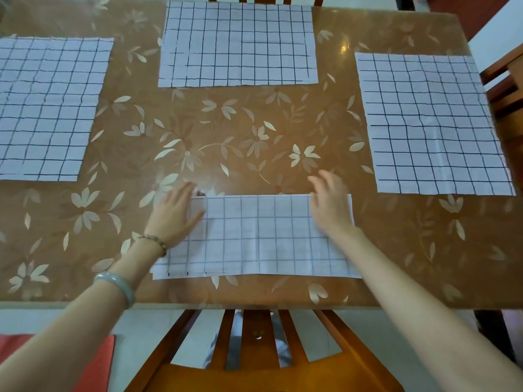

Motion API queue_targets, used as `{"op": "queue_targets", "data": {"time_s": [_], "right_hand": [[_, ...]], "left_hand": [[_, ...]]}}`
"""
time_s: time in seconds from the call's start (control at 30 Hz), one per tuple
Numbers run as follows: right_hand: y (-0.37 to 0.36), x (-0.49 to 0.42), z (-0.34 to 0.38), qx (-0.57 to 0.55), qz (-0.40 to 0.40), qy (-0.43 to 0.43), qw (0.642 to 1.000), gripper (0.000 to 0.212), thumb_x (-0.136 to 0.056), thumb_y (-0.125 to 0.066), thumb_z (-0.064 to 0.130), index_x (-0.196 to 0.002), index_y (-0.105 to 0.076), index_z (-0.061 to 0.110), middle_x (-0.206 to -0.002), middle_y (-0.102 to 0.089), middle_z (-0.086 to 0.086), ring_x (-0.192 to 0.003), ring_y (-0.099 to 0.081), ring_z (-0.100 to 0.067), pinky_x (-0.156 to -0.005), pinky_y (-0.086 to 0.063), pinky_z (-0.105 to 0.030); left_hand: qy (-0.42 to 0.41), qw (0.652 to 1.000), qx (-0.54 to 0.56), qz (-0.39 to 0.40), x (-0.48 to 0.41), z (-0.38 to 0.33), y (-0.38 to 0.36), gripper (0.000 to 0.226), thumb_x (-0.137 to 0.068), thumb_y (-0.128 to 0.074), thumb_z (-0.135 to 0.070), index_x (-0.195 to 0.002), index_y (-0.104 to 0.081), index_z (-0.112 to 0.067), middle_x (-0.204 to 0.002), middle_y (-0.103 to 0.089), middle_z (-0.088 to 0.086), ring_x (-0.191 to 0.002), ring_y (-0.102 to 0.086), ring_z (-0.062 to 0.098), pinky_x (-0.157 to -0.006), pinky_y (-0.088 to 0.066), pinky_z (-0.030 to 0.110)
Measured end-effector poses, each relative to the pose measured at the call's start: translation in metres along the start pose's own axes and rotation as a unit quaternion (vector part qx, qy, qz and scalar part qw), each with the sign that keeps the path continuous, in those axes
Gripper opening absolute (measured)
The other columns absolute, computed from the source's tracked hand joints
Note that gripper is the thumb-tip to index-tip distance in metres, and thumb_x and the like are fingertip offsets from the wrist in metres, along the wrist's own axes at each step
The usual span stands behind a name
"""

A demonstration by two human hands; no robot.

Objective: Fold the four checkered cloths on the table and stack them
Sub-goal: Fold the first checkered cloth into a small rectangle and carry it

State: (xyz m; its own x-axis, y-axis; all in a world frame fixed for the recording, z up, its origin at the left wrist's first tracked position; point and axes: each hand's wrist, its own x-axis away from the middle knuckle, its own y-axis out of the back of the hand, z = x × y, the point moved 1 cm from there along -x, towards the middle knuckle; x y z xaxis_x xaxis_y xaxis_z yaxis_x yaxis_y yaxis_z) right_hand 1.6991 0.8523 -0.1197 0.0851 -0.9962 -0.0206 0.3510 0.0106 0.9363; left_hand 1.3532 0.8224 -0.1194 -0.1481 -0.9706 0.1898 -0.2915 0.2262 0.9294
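Cloth lies under both palms. My left grip (172, 213) presses flat, fingers straight, on the left end of the folded cloth (260, 239). My right grip (329, 205), motion-blurred, spreads loosely over its right far corner, clasping nothing. Bare brown counter (226, 131) lies open beyond the fold. Its layers sit offset along the near edge. Spread flat are the left cloth (48, 108), cropped by the frame, the far cloth (237, 43) and the right cloth (430, 123).

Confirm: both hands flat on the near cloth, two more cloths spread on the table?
Wrong count. Three more cloths lie spread, not two: left cloth, far cloth and right cloth, per the head view. The left hand and right hand do lie flat on the near cloth.
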Motion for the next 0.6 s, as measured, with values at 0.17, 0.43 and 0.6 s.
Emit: {"op": "queue_targets", "data": {"time_s": [0.17, 0.43, 0.6], "right_hand": [[-0.057, 0.026, 0.087, 0.000, 0.134, 0.111, 0.985, 0.059, -0.093, -0.016, 0.026, -0.149, -0.024, 0.006, -0.158, -0.016, -0.014, -0.147, -0.009, -0.028, -0.119, -0.001, -0.043], [-0.085, 0.030, 0.080, 0.098, 0.184, 0.124, 0.970, 0.066, -0.096, -0.002, 0.043, -0.151, -0.004, 0.007, -0.160, -0.003, -0.009, -0.148, 0.001, -0.021, -0.117, 0.008, -0.038], [-0.070, 0.029, 0.039, 0.102, 0.170, 0.067, 0.978, 0.065, -0.097, -0.006, 0.047, -0.150, 0.005, 0.011, -0.159, 0.007, -0.006, -0.147, 0.008, -0.018, -0.117, 0.009, -0.037]], "left_hand": [[-0.103, 0.991, -0.068, 0.048, 0.002, -0.062, -0.060, 0.062, -0.099, -0.012, -0.043, -0.149, -0.020, -0.006, -0.157, -0.020, 0.009, -0.145, -0.011, 0.020, -0.119, -0.001, 0.036], [-0.025, 0.997, -0.065, 0.036, 0.003, -0.072, -0.086, 0.067, -0.095, -0.009, -0.049, -0.151, -0.013, -0.013, -0.158, -0.011, 0.002, -0.146, -0.004, 0.015, -0.118, 0.006, 0.037], [0.065, 0.997, -0.047, 0.016, 0.008, -0.045, -0.083, 0.070, -0.095, -0.007, -0.059, -0.152, 0.003, -0.020, -0.157, 0.008, -0.006, -0.145, 0.013, 0.011, -0.118, 0.010, 0.039]]}}
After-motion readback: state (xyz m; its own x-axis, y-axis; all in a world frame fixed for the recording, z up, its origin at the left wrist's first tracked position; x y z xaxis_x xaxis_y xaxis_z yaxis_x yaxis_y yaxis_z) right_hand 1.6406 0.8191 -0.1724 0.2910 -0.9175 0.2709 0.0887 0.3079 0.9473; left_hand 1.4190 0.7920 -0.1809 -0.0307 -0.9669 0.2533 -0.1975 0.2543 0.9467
